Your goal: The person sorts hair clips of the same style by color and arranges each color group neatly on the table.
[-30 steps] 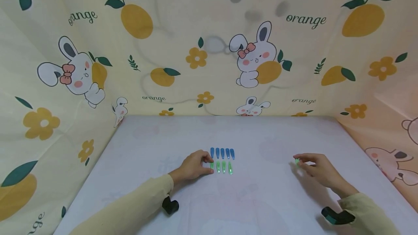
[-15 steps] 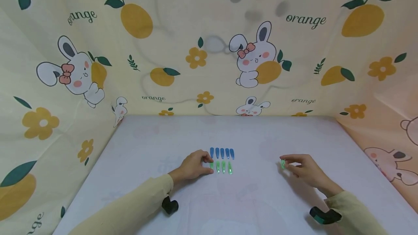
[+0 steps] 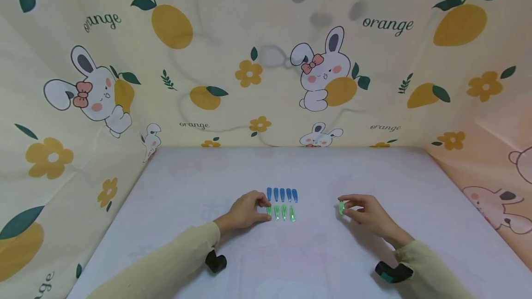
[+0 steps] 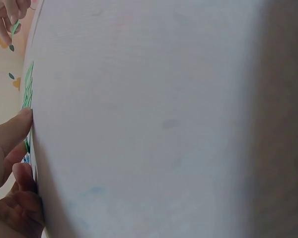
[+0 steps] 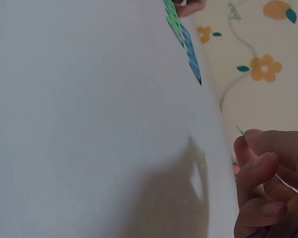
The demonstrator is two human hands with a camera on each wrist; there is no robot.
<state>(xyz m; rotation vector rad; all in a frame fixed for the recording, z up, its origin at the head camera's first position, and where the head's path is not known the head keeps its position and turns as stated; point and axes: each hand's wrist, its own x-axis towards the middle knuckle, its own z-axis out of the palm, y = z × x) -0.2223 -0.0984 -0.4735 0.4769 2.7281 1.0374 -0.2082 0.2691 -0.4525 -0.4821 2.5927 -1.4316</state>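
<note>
Green snap hair clips lie in a row at the middle of the table, below a matching row of blue hair clips. My left hand rests at the left end, thumb and index finger pinching the leftmost green hair clip at its two ends. To the right of the rows, my right hand pinches another green hair clip, held upright above the table. In the right wrist view only a thin tip of this clip shows past the fingertips; the rest is hidden.
The white table meets a patterned cloth at the back and both sides. Dark wrist cameras sit below both sleeves; the left one is close above the tabletop.
My right hand has moved left across the table, bringing its green hair clip nearer the rows. My left hand stays at the leftmost green clip.
</note>
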